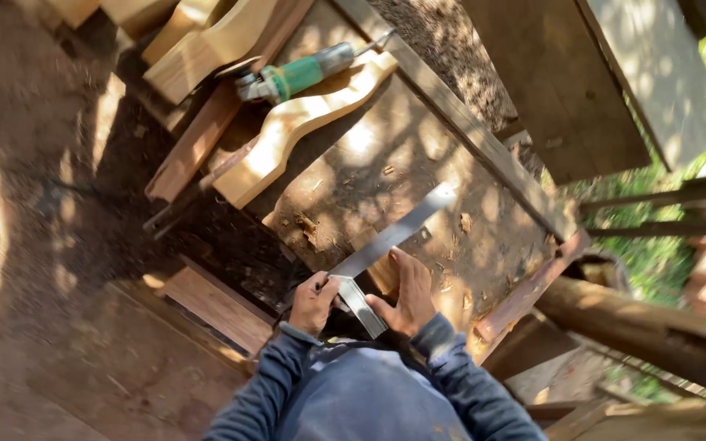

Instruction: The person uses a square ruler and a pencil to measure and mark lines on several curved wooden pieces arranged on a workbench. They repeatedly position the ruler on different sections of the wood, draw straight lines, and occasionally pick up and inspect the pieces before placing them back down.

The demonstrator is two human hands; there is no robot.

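Looking straight down over a workbench (418, 175) dappled with sun and shade. Holding a metal try square (382, 249) with both hands at the near edge of the bench. Left hand (315, 302) closing its fingers around the corner where the two arms of the square meet. Right hand (406, 296) pressing flat, fingers extended, over a small pale wooden block (384, 272) and gripping the short arm of the square with the thumb. Long blade of the square lying across the bench top, pointing away toward the far right. Resting farther back on the bench: a green angle grinder (292, 77), lying on a curved, pale carved wooden piece (296, 122). Lying scattered over the bench surface: wood chips (308, 224). Showing at the bottom: blue sleeves (275, 384).
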